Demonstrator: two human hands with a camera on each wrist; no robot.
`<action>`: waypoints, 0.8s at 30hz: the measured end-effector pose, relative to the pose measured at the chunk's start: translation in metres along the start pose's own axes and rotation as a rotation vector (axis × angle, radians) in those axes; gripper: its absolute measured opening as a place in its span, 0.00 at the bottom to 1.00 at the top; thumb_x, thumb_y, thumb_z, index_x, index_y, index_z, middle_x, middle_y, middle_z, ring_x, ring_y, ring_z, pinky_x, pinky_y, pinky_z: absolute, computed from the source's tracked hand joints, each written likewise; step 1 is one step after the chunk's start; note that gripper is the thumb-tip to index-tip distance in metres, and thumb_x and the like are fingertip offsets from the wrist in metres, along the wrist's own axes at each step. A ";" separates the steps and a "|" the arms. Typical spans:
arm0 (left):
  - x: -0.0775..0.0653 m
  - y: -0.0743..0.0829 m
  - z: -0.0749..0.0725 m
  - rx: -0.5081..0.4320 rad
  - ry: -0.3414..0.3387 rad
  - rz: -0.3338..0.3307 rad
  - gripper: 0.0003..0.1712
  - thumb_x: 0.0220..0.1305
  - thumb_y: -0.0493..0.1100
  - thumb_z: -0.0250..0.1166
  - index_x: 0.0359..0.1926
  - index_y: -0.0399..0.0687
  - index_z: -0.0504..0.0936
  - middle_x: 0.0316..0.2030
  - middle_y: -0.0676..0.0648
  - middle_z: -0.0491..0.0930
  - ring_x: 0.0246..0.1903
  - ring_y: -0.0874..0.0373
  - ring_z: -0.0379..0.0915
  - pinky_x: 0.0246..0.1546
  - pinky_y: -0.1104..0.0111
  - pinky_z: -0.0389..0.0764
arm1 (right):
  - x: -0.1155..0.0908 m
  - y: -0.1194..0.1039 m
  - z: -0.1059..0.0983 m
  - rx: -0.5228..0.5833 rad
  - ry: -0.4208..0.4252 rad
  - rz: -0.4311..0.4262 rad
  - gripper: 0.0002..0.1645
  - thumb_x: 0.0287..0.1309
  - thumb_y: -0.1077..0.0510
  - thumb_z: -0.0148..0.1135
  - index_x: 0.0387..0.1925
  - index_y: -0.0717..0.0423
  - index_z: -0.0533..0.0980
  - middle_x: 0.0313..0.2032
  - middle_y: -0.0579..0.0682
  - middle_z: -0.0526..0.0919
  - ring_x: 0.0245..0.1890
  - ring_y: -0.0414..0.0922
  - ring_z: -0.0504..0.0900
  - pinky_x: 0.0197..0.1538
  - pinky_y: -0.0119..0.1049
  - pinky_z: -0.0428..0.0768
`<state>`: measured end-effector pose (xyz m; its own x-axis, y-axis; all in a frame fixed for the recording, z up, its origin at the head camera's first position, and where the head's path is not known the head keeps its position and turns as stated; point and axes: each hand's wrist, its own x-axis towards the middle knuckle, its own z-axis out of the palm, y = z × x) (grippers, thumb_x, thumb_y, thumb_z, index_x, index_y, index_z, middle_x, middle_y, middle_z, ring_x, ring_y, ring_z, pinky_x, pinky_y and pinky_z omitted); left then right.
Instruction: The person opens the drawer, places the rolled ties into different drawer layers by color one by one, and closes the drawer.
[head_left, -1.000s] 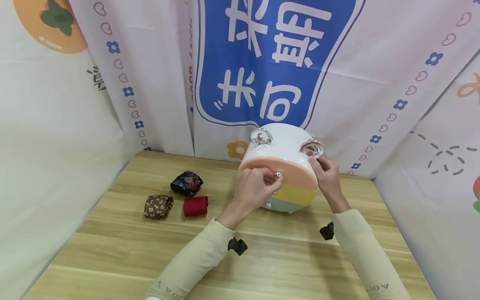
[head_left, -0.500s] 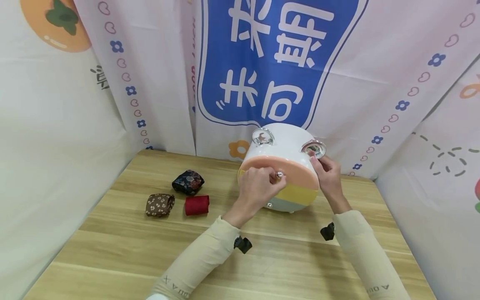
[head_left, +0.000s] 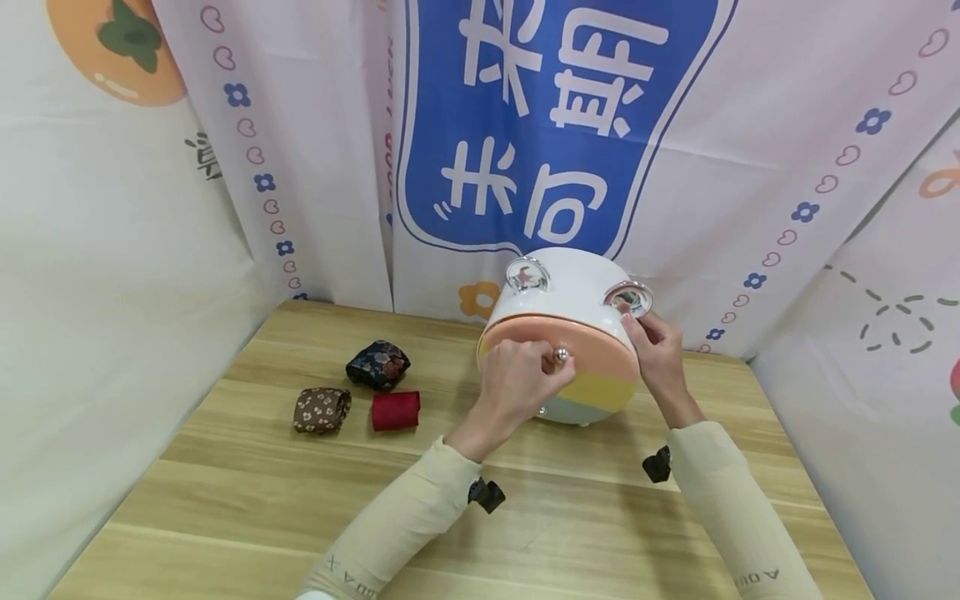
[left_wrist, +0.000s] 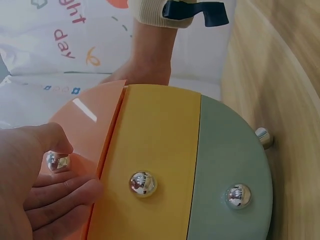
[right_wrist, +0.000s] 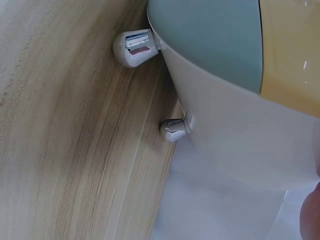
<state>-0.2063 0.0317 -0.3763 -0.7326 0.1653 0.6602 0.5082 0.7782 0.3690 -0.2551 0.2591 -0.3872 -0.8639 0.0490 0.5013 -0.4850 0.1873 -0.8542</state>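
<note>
My left hand (head_left: 519, 379) pinches the round silver knob (left_wrist: 58, 162) of the orange top drawer (head_left: 600, 352). That drawer stands slightly out from the white cabinet (head_left: 573, 279), ahead of the yellow drawer (left_wrist: 150, 125) and the grey-green drawer (left_wrist: 232, 150), which sit flush. At the cabinet's right side, my right hand (head_left: 660, 358) grips it near the right silver ring (head_left: 628, 298), thumb at the ring's base; its other fingers are mostly hidden. Only a bit of a right fingertip (right_wrist: 310, 215) shows at the edge of the right wrist view.
Left of the cabinet lie three rolled fabric pieces like neckties: dark floral (head_left: 378, 365), brown floral (head_left: 321, 410) and red (head_left: 396, 411). Silver feet (right_wrist: 135, 47) lift the cabinet off the wooden table (head_left: 300, 500). A printed curtain (head_left: 697, 192) hangs close behind.
The orange drawer has come slightly forward, a dark gap now showing along its top edge. My left hand has moved with the knob. The right hand keeps its place on the cabinet.
</note>
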 end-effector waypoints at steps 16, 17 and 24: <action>-0.019 0.004 -0.016 0.043 0.020 0.101 0.22 0.55 0.54 0.65 0.10 0.59 0.70 0.08 0.62 0.66 0.10 0.70 0.51 0.11 0.78 0.47 | 0.003 0.028 -0.006 0.025 -0.012 0.009 0.19 0.66 0.55 0.57 0.54 0.61 0.78 0.45 0.39 0.85 0.36 0.35 0.81 0.36 0.24 0.81; -0.020 0.004 -0.017 0.045 0.025 0.104 0.22 0.54 0.55 0.65 0.09 0.59 0.70 0.07 0.62 0.66 0.10 0.70 0.51 0.12 0.79 0.47 | 0.004 0.028 -0.006 0.030 -0.012 0.000 0.20 0.66 0.55 0.57 0.53 0.62 0.78 0.45 0.39 0.85 0.36 0.34 0.81 0.36 0.24 0.81; -0.031 0.008 -0.025 0.056 0.039 0.118 0.20 0.54 0.54 0.66 0.10 0.60 0.71 0.09 0.63 0.69 0.11 0.72 0.51 0.11 0.80 0.48 | 0.004 0.029 -0.005 0.044 -0.005 -0.023 0.18 0.66 0.58 0.57 0.52 0.64 0.79 0.42 0.39 0.85 0.34 0.34 0.82 0.35 0.24 0.81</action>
<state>-0.1683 0.0174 -0.3779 -0.6504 0.2346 0.7224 0.5631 0.7873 0.2512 -0.2719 0.2698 -0.4091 -0.8531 0.0407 0.5202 -0.5100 0.1454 -0.8478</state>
